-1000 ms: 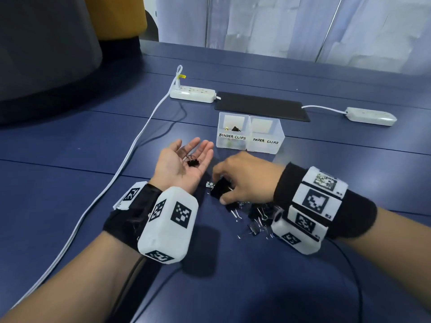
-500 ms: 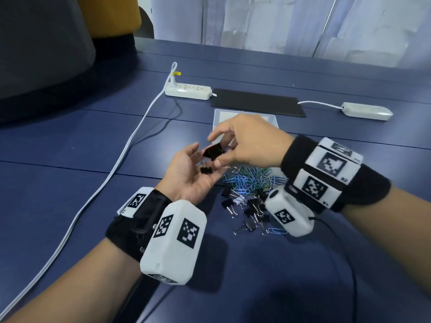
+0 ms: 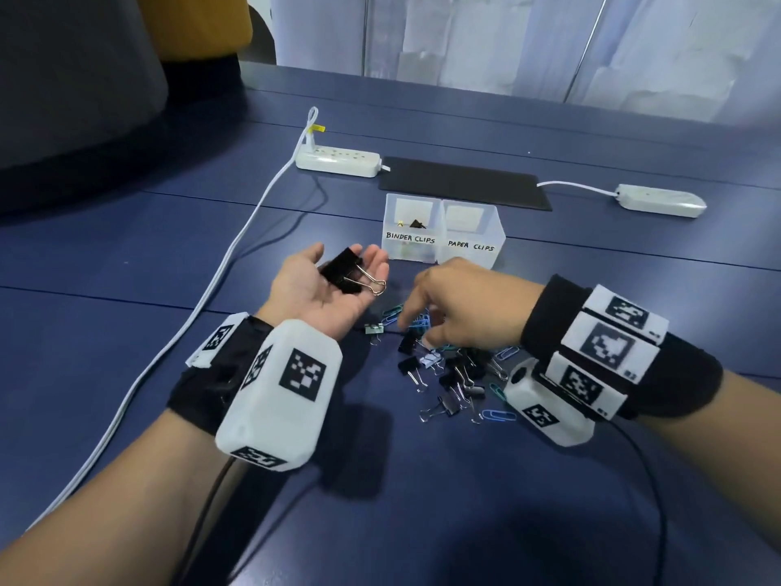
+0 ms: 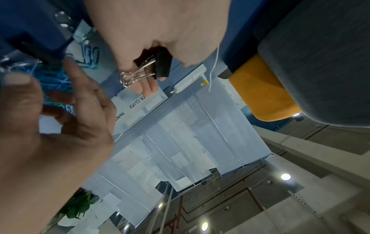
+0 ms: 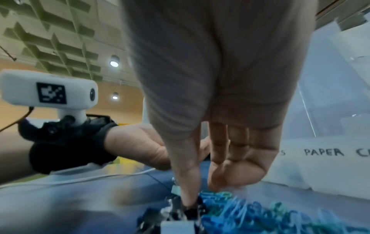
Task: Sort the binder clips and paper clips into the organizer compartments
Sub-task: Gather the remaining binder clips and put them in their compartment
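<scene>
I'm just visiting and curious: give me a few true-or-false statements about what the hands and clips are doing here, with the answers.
1. The left hand lies palm up with a black binder clip on it. True.
2. The right hand holds a box. False: it reaches down into the pile on the table.
3. The paper clips compartment is full. False: it looks empty.
4. The pile mixes binder clips and blue paper clips. True.
5. The binder clips compartment holds a dark clip. True.

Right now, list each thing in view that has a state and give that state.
left hand: open, palm up, carrying clips
large binder clip: lying on the left palm
right hand: fingers reaching down into the pile
clip pile: loose on the table
binder clips compartment: holds a few clips
paper clips compartment: looks empty
</scene>
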A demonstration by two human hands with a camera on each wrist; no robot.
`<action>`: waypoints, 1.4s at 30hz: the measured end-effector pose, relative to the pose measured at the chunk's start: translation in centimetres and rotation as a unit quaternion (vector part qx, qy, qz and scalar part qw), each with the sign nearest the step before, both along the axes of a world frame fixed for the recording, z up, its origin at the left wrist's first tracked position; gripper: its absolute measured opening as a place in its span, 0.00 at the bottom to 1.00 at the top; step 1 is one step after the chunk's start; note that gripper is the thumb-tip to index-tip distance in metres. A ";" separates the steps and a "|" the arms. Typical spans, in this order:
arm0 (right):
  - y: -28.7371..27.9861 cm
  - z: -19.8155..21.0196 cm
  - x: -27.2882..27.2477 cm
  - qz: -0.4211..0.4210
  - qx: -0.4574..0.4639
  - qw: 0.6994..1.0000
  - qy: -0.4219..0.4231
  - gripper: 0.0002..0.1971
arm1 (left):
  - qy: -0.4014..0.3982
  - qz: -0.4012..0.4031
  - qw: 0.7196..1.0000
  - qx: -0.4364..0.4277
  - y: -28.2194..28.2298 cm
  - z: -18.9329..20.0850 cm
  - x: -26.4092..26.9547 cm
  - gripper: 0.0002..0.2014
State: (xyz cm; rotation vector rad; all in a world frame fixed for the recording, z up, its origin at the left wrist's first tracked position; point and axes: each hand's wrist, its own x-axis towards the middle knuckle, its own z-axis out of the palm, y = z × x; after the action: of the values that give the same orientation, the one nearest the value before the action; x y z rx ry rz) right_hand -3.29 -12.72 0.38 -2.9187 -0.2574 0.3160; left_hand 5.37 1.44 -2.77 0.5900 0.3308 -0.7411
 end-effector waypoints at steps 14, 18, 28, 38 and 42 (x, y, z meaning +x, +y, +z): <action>-1.7 -0.3 0.8 -0.082 0.138 0.987 -0.001 0.07 | -0.015 -0.033 0.999 0.005 -0.2 -0.6 -0.3 0.18; -2.1 1.9 1.1 -0.112 0.249 0.962 -0.023 0.08 | -0.017 -0.046 0.999 0.006 -0.7 -0.6 -0.8 0.19; 1.2 2.8 3.3 -0.088 0.188 0.973 -0.100 0.06 | -0.037 -0.066 0.997 -0.018 -2.0 -0.2 -1.8 0.17; -0.6 1.1 0.9 -0.072 0.076 0.992 -0.076 0.08 | 0.009 0.012 1.000 -0.014 0.0 -0.2 -0.1 0.24; 0.2 -0.9 0.4 -0.009 0.030 0.999 0.021 0.14 | 0.008 0.018 1.000 0.005 0.2 -0.3 -0.1 0.23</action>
State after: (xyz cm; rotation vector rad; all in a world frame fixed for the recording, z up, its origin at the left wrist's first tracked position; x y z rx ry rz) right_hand -2.92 -12.53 -0.55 -2.8506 -0.2304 0.3611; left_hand 5.29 1.63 -3.05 0.5874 0.3585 -0.7104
